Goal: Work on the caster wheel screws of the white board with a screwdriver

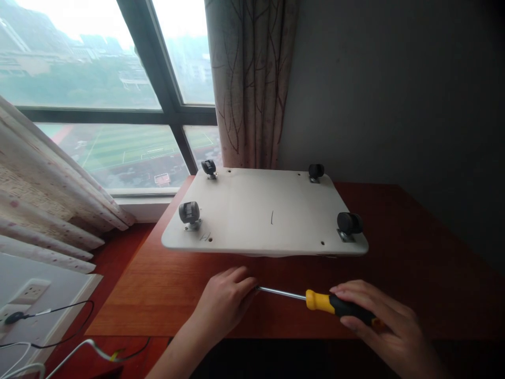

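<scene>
A screwdriver (319, 300) with a yellow and black handle and a bare steel shaft lies level just above the red-brown table (414, 252), near its front edge. My right hand (379, 323) is closed around the black end of the handle. My left hand (224, 300) curls its fingers around the shaft's tip. Beyond both hands a white board (260, 213) rests upside down on the table, a black caster at each corner, such as the front left caster (190, 212) and the front right caster (349, 223).
A large window (98, 105) fills the left, with a patterned curtain (252, 79) behind the board and a pale curtain (47, 200) at left. A wall socket (29, 291) and cables (59, 316) lie at the lower left. A grey wall stands at right.
</scene>
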A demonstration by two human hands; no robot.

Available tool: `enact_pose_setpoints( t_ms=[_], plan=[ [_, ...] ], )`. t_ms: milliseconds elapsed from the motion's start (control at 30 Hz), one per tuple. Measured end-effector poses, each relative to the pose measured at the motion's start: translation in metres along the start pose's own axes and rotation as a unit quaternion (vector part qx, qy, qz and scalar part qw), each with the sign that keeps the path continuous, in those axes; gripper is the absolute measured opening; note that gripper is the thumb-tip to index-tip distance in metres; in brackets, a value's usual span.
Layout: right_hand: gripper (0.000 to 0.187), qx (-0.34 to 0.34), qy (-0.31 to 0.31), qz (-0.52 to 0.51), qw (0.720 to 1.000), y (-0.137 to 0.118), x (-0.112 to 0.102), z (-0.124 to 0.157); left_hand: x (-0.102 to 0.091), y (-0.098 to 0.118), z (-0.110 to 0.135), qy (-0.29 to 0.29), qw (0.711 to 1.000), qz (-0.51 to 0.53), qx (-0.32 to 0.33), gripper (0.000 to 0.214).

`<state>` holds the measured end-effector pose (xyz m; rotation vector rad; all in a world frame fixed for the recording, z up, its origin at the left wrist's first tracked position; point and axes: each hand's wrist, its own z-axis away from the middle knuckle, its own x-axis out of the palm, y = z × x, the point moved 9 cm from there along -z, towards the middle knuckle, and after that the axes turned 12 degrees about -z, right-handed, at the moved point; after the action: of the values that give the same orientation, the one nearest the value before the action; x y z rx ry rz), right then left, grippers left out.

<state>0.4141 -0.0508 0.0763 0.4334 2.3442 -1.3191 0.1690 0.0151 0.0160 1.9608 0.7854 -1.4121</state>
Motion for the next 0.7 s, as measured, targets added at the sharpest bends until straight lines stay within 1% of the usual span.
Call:
enact_pose_setpoints(
  t_ms=[167, 333, 500, 600, 700],
  plan=[
    [0.03, -0.047, 0.004, 0.057, 0.997, -0.026, -0.008, -0.016, 0.0, 0.007, -0.006, -0.011, 0.999, -0.018, 0.025, 0.017],
    [0.035, -0.105, -0.014, 0.134, 0.985, -0.057, -0.025, -0.05, -0.013, 0.027, -0.027, -0.018, 0.997, -0.005, 0.075, 0.019],
    [0.038, -0.117, -0.002, 0.2, 0.973, -0.09, -0.054, -0.102, -0.03, 0.052, -0.066, -0.033, 0.992, 0.044, 0.114, 0.018],
    [0.04, -0.142, -0.002, 0.234, 0.962, -0.112, -0.063, -0.135, -0.036, 0.062, -0.097, -0.041, 0.989, 0.07, 0.121, 0.015],
    [0.037, -0.187, 0.014, 0.277, 0.942, -0.131, -0.067, -0.16, -0.037, 0.067, -0.129, -0.037, 0.987, 0.114, 0.104, 0.011]
  ],
)
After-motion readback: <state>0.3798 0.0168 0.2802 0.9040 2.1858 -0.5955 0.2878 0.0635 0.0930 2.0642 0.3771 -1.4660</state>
